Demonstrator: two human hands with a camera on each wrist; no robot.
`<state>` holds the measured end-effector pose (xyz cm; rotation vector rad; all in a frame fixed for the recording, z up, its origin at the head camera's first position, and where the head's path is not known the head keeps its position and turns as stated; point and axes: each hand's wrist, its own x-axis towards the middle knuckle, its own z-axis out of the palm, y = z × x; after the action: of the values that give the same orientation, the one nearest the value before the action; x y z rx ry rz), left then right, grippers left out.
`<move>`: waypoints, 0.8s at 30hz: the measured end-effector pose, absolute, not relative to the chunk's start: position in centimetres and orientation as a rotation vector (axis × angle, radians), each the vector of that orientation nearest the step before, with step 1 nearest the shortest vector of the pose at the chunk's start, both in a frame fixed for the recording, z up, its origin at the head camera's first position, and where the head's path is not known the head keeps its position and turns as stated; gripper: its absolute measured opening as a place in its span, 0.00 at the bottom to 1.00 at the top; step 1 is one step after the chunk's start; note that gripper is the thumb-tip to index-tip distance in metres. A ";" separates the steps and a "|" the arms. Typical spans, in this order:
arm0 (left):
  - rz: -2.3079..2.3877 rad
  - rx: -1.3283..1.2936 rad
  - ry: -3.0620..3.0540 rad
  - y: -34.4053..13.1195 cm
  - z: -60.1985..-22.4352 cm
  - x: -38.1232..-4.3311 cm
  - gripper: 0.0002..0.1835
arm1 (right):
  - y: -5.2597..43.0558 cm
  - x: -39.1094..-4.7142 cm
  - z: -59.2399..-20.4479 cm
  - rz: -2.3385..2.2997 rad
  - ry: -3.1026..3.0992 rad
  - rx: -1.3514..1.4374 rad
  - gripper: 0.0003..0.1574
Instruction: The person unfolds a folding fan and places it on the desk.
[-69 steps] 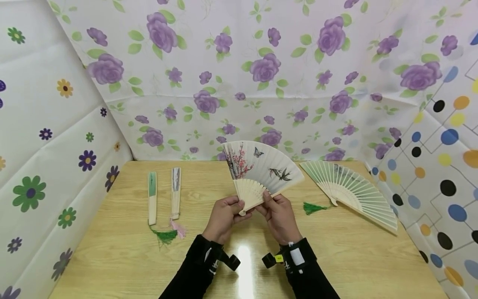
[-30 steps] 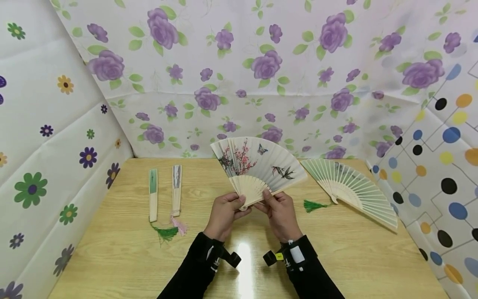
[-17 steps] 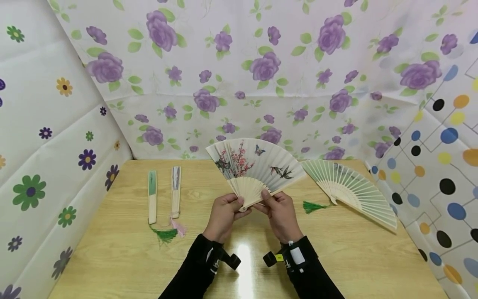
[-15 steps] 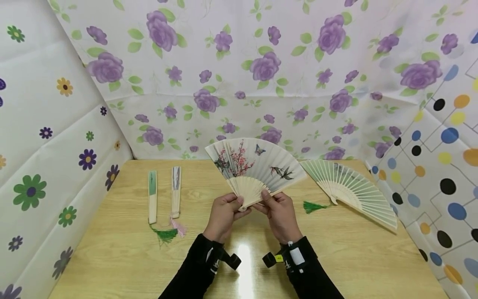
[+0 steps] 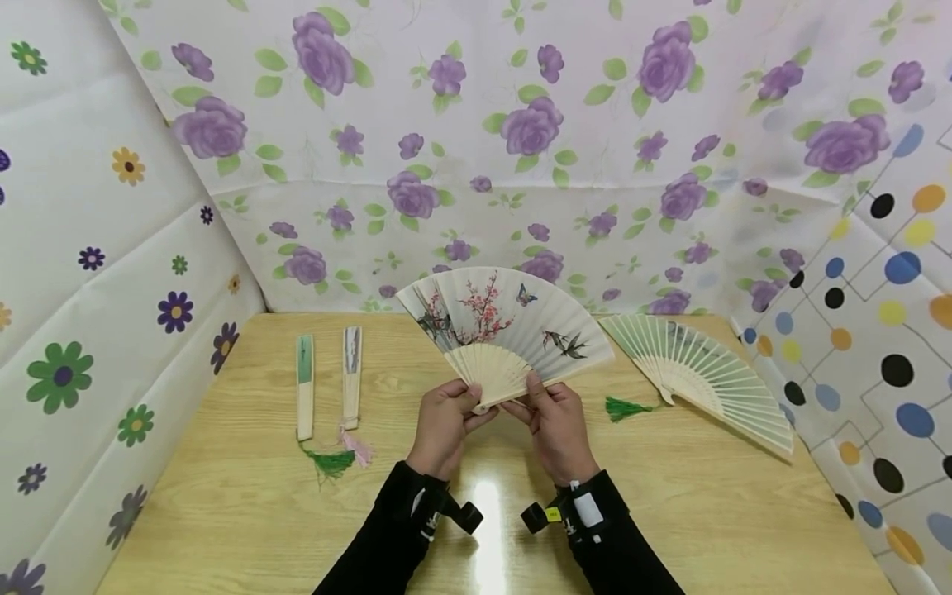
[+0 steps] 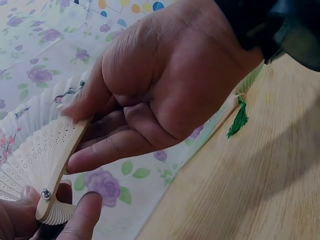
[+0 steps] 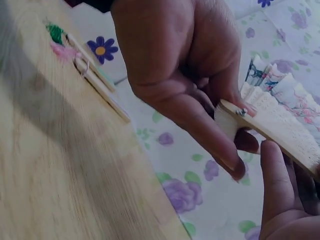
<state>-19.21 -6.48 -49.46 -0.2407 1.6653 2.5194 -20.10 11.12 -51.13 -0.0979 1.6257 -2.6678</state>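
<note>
An open folding fan (image 5: 500, 322) with a white leaf, painted with pink blossoms, a butterfly and swallows, is held up in front of me. My left hand (image 5: 440, 426) pinches its pivot end, thumb on the front. At the lower right, my right hand (image 5: 559, 426) grips the outer stick, its thumb on the ribs. The left-hand edge of the leaf still lies in close folds. In the left wrist view a metal rivet (image 6: 46, 194) shows at the pivot, between the left fingers.
A spread green fan (image 5: 725, 384) with a green tassel (image 5: 627, 408) lies at the right on the wooden table (image 5: 245, 512). Left of my hands lie two folded fans, one green (image 5: 305, 388) and one grey-white (image 5: 352, 376), with tassels. Patterned cloths surround the table.
The fan has spread wider: its left edge has swung out to the left, showing more of the painted blossoms. Both hands keep hold in nearly the same places.
</note>
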 end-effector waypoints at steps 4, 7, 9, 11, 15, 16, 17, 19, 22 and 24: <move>2.496 -0.256 1.684 -6.6 -49.4 -19.2 0.18 | 11.6 -20.4 -51.2 -2.683 1.647 -0.084 0.19; 2.452 -0.289 1.736 -6.7 -49.3 -19.2 0.16 | 11.8 -20.6 -51.1 -2.660 1.695 -0.087 0.19; 2.417 -0.313 1.773 -6.7 -49.2 -19.2 0.15 | 11.8 -20.6 -51.0 -2.648 1.716 -0.076 0.19; 2.392 -0.327 1.794 -6.8 -49.1 -19.2 0.15 | 11.8 -20.6 -50.9 -2.641 1.729 -0.070 0.20; 2.426 -0.341 1.735 -6.9 -49.2 -19.2 0.12 | 11.6 -20.3 -51.1 -2.676 1.676 -0.052 0.22; 2.445 -0.346 1.707 -7.0 -49.2 -19.2 0.12 | 11.5 -20.2 -51.3 -2.689 1.644 -0.050 0.22; 2.467 -0.352 1.680 -7.0 -49.2 -19.3 0.11 | 11.3 -20.0 -51.4 -2.705 1.605 -0.041 0.23; 2.512 -0.371 1.625 -7.1 -49.2 -19.3 0.10 | 11.1 -19.9 -51.9 -2.734 1.533 -0.023 0.22; 2.542 -0.391 1.591 -7.2 -49.2 -19.3 0.10 | 10.9 -19.7 -52.2 -2.752 1.486 -0.034 0.21; 2.548 -0.391 1.589 -7.2 -49.2 -19.3 0.09 | 10.8 -19.7 -52.3 -2.752 1.503 -0.051 0.20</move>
<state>-19.34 -7.20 -49.24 -0.3910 1.5893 2.5480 -19.71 10.81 -52.31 -0.0508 1.5032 -2.7519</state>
